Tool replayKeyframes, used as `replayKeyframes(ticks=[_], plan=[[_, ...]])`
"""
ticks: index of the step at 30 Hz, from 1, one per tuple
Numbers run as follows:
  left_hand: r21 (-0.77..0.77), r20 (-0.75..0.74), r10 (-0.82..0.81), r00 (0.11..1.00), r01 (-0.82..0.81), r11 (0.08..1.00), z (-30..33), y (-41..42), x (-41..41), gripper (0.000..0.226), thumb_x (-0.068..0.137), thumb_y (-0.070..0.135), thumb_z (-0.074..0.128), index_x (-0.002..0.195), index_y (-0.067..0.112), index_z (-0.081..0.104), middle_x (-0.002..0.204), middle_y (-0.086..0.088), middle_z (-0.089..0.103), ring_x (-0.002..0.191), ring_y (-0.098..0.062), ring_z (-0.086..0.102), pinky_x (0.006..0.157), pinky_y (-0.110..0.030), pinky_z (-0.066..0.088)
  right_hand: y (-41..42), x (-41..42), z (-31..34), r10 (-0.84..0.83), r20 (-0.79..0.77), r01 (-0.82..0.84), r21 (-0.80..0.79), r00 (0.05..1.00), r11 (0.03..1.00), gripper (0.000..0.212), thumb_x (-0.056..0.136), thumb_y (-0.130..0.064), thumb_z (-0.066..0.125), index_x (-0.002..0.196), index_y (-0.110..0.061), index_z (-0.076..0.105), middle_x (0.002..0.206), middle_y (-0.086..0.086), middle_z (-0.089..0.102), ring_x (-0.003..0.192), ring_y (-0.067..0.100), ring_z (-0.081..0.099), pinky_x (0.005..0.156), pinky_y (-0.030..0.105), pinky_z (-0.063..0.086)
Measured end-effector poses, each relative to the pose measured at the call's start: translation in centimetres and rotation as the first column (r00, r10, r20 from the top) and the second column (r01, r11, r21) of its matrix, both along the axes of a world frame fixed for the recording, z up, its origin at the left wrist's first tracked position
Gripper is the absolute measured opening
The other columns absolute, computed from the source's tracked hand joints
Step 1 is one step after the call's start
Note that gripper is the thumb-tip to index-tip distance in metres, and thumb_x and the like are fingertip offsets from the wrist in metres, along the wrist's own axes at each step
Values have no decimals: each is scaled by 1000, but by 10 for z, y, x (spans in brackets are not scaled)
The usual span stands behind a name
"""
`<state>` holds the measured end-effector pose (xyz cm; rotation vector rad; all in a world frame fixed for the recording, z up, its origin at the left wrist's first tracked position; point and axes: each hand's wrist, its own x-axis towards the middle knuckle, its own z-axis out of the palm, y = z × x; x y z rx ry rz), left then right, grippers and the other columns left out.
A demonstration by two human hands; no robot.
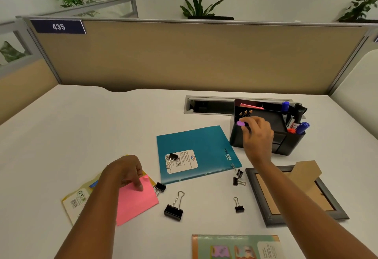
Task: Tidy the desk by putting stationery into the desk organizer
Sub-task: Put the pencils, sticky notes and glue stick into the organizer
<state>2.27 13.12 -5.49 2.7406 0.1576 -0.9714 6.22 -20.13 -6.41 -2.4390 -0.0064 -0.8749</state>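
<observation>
**Purple eraser at the organizer, pink notes under the left hand**

Head view: The right hand reaches toward 1 o'clock, its grip pinched together on a small purple eraser at the front-left rim of the black plastic desk organizer. The organizer stands on the white desk at 1 o'clock; blue and black markers fill its right compartment, sharpened pencils lean in a left slot, and a pink paper shows at its back.

The left hand lies at 8 o'clock, fingers curled loosely, one fingertip pressing the top of a pink sticky-note pad; this grip clamps nothing. Under the pad lies a yellow printed packet.

A teal notebook lies flat at the centre with a black binder clip on its white label. More black binder clips are scattered at 6 o'clock: one touching the pad's right corner, a large one below it, a small one to the right, and two just beside the notebook's lower right corner.

A grey picture frame lies face down at 4 o'clock, its brown stand raised. A pastel printed booklet sits at the near edge.
</observation>
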Motion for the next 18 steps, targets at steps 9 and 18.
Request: replayKeyframes(ticks=[9, 18], plan=[[-509, 404, 233, 885, 5, 861, 64, -55, 13, 22, 66, 7, 82, 69, 15, 62, 75, -4, 60, 70, -16, 54, 58, -22, 47, 58, -29, 35, 617, -426, -479, 394, 661, 785, 46, 81, -25, 65, 125, -21, 51, 114, 2, 62, 96, 7, 56, 82, 20, 47], [-606, 668, 400, 627, 147, 781, 49, -129, 31, 26, 78, 9, 73, 103, 6, 67, 96, -9, 67, 85, -20, 63, 72, -19, 48, 34, -17, 51, 366, -164, -304, 309, 916, 901, 22, 85, -5, 59, 105, -8, 67, 101, 7, 70, 82, 6, 56, 66, 1, 42]])
